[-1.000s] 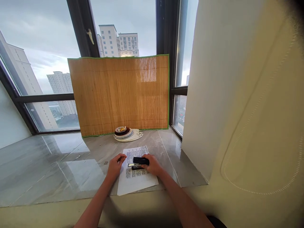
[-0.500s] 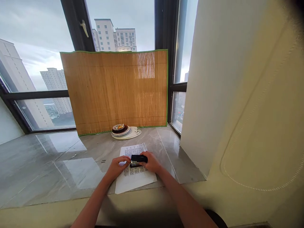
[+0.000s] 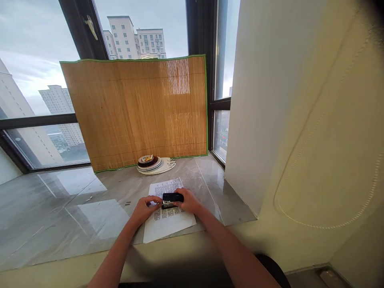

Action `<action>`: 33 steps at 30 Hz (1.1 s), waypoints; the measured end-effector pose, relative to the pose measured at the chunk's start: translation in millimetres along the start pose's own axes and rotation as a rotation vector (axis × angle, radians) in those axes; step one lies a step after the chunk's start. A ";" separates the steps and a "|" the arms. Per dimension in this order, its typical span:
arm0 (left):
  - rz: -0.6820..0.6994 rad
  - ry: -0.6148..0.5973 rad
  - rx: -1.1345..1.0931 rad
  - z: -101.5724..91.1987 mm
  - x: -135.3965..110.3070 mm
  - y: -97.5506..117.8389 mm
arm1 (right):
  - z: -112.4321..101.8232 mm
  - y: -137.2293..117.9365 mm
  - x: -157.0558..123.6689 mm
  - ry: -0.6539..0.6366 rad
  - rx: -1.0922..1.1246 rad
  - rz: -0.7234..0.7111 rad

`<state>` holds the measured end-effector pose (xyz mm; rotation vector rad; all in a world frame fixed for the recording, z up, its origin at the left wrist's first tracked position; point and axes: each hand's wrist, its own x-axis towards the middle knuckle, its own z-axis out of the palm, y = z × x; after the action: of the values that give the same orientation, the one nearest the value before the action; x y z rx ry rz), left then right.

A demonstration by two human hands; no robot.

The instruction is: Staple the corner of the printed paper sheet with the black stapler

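— What do your fingers have?

— My right hand [image 3: 189,201] is wrapped around the back of a black stapler [image 3: 173,197], over the printed paper [image 3: 169,228]. My left hand [image 3: 146,209] has thumb and forefinger nearly together at the stapler's front end; whether they grip anything, I can't tell from here.

— Anything different from a second ago?

— Yes. Then my left fingertips stood clear of the stapler; now they're right at it. My right hold is unchanged.

— Materials?

— Smooth black halves with a shiny metal strip between; flat white paper, dark lines of print.

— And around that?

— A glossy grey marbled sill [image 3: 99,248], small dark bits [image 3: 128,203] left of my left hand. Farther back, stacked round plates [image 3: 148,165] with an oval one beneath, then a slatted, green-edged mat [image 3: 135,112] standing before the window [image 3: 165,30]. Pale wall [image 3: 258,120] on the right.
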<state>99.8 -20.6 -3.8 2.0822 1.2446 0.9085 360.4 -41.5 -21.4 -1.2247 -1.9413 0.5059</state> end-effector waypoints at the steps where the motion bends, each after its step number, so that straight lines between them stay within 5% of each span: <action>1: 0.004 -0.003 -0.009 -0.5 0.1 0.7 | -0.1 -0.3 -0.1 0.000 0.000 0.001; 24: 0.129 0.002 -0.016 1.5 0.4 -2.3 | 2.5 2.2 0.2 0.017 0.042 -0.013; 33: 0.012 0.026 -0.084 -1.8 -4.6 -5.1 | 3.0 6.3 -0.6 0.125 0.099 0.016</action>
<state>94.1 -22.3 -7.6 2.0201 1.1877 0.9800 361.8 -39.0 -27.7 -1.1817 -1.7819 0.5154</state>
